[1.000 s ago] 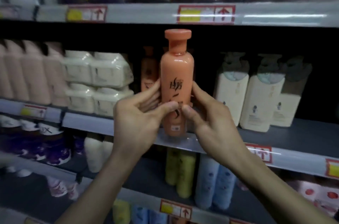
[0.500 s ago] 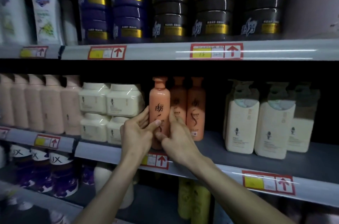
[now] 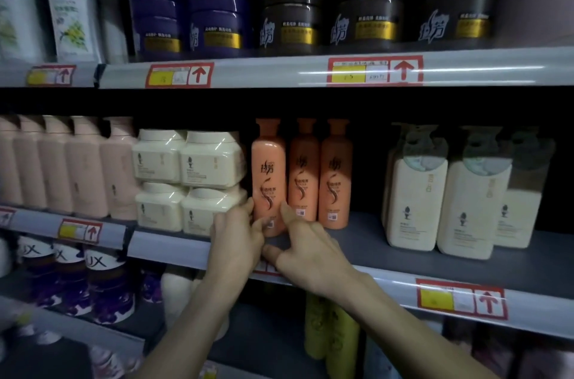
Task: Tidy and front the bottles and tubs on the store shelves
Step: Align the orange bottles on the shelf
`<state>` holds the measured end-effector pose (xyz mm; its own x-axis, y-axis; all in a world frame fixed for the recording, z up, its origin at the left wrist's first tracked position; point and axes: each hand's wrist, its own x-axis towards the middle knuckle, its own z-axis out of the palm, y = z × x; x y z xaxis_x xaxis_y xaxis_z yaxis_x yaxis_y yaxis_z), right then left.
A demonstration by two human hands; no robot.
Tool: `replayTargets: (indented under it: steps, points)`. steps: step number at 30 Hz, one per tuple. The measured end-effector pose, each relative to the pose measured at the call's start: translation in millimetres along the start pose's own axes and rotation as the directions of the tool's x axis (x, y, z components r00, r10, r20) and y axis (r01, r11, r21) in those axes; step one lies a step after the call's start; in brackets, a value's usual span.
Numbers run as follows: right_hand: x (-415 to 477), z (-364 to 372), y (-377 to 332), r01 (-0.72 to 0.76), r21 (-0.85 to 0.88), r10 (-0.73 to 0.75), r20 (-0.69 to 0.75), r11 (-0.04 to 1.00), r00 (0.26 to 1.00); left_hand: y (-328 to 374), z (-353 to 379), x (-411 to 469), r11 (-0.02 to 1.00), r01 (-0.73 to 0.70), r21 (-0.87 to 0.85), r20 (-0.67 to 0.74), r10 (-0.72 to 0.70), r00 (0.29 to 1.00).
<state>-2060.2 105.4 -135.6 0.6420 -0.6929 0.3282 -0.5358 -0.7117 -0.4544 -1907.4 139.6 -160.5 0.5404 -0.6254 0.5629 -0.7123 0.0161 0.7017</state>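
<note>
Fingers (image 3: 248, 206) and thumb of the left hand (image 3: 237, 235) pinch the lower left side of the front orange bottle (image 3: 268, 173), which stands upright near the front edge of the middle shelf (image 3: 357, 242). The right hand (image 3: 307, 254) lays a straight index finger against the bottle's lower right side, thumb stretched out beneath, gripping nothing. Just right of that index finger stand two more orange bottles (image 3: 304, 180), set slightly further back; just left of the left fingers sit stacked cream tubs (image 3: 189, 161), and well to the right are cream pump bottles (image 3: 416, 201).
</note>
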Motion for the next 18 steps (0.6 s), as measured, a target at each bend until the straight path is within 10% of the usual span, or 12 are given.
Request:
replayTargets:
  steps: [10, 18]
  points:
    - [-6, 9, 0, 0.064, -0.203, -0.079, -0.068, 0.977, 0.995, 5, 1, -2, 0.991, -0.027, 0.134, 0.02, 0.024, 0.999]
    - [-44, 6, 28, 0.181, 0.245, -0.082, -0.365, 0.952, 0.927, 41, -12, -44, 0.997, -0.068, -0.027, -0.061, 0.066, 0.996]
